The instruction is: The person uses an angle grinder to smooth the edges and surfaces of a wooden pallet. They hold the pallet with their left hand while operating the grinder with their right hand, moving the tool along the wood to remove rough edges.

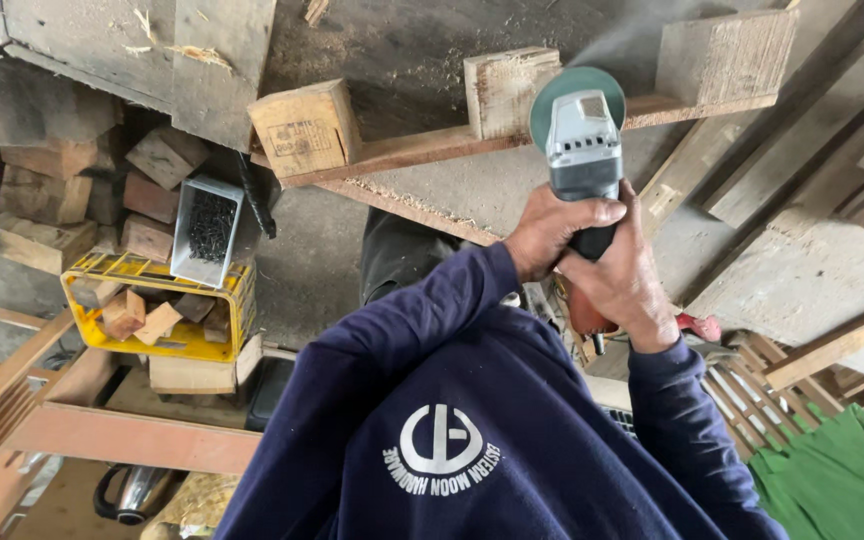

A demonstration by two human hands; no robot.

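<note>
Crate (157, 310): yellow, well to the left of both hands and lower in the view; it holds wood offcuts, kept together in one bin.
Nail box (207, 228): white box of dark nails or screws propped on the crate's far rim, tilted toward the person, so its contents show.
Blocks (304, 128): squat wood blocks fixed along a long rail (392, 152); one lies up and left of the hands, another (509, 90) just left of the disc.
Left hand (552, 228): grip closed round the grinder's body just behind the head, thumb laid across the top; judged to steady and steer the tool.
Grinder (582, 140): grey angle grinder just beyond the two hands, nose pointing away from the person, its green guard (562, 90) at the rail beside the second block. Two hands on it suit a tool that kicks.
Right hand (622, 285): grip wrapped shut round the dark rear handle, touching the left hand; judged to bear the weight and work the switch.
Dust: a faint grey haze rises up and right of the guard.
Green sheets (842, 470): a stack at the lower right, well away from the hands.
Hidden: the disc sits under the guard, so its contact with the wood cannot be made out. The switch and the fingers beneath the handle are covered. A reddish part below the right hand is half hidden. The dark blue sleeves and chest block whatever lies under the arms.
</note>
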